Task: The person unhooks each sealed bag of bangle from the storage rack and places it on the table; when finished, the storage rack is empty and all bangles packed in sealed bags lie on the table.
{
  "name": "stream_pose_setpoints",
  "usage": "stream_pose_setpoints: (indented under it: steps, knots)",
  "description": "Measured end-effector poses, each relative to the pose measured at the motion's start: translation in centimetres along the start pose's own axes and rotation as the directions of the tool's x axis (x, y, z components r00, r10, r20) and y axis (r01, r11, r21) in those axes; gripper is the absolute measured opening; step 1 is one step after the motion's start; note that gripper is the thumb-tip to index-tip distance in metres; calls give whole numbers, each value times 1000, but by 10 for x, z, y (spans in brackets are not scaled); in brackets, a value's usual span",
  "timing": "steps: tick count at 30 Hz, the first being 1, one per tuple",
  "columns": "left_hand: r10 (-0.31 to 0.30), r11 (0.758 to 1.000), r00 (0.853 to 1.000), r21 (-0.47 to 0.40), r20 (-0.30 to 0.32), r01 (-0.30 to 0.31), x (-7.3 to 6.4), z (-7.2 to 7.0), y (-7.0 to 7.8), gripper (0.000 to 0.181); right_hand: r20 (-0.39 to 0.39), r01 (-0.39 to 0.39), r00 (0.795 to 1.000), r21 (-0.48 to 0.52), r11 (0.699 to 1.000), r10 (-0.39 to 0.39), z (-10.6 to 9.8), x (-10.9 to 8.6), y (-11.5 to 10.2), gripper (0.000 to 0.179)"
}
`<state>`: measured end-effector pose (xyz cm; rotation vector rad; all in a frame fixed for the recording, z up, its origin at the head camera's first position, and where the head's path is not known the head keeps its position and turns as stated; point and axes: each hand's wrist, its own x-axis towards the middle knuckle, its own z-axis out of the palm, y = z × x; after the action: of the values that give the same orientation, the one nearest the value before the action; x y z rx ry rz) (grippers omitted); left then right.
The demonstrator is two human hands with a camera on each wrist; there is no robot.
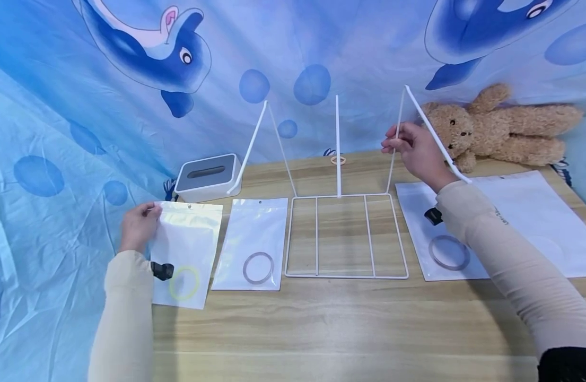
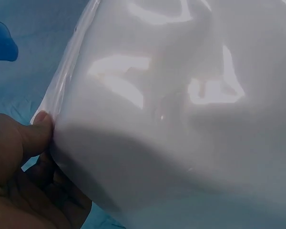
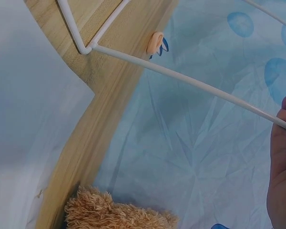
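Note:
On the left, my left hand (image 1: 139, 227) pinches the upper left corner of a white plastic zip bag (image 1: 180, 239) showing a yellow-green ring. The left wrist view has the thumb (image 2: 40, 126) against the bag's edge. A white wire rack (image 1: 347, 277) stands mid-table with several tall rods. My right hand (image 1: 419, 154) is at the rack's right upright, its fingers curled about the thin rod (image 3: 195, 86); part of that grip is cut off in the right wrist view. Beside the rack lies a second zip bag (image 1: 247, 233) with a grey ring.
Larger white bags (image 1: 536, 212) lie to the right, one with a grey ring, under my right forearm. A teddy bear (image 1: 507, 132) lies at the back right. A grey-topped tissue box (image 1: 207, 175) stands back left. A small tan ring (image 1: 338, 159) sits by the blue curtain (image 1: 293, 42).

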<state>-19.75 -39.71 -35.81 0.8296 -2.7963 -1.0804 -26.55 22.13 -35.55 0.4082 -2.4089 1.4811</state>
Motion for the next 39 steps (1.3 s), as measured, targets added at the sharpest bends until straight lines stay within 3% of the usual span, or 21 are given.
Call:
stream_pose_setpoints:
  steps: [13,19,26,35,39]
  knots:
    - [-67,997,997,-43,22,68,35,18,-7,50,29,3,1000,52,999,-4,2,0,-5,21]
    - [-121,992,993,-40,-9,121,41,23,-7,49,26,10,1000,31,999,-10,4,0,-4,22]
    - [-232,972,973,-27,16,232,43,29,-10,53,24,30,999,30,999,-30,7,1,-7,22]
    - [-215,974,977,74,0,215,47,33,-10,49,19,29,999,15,999,-29,6,2,-7,21]
    - [-159,977,987,144,15,155,44,35,-3,47,12,30,999,2,1000,-30,3,2,-5,22]
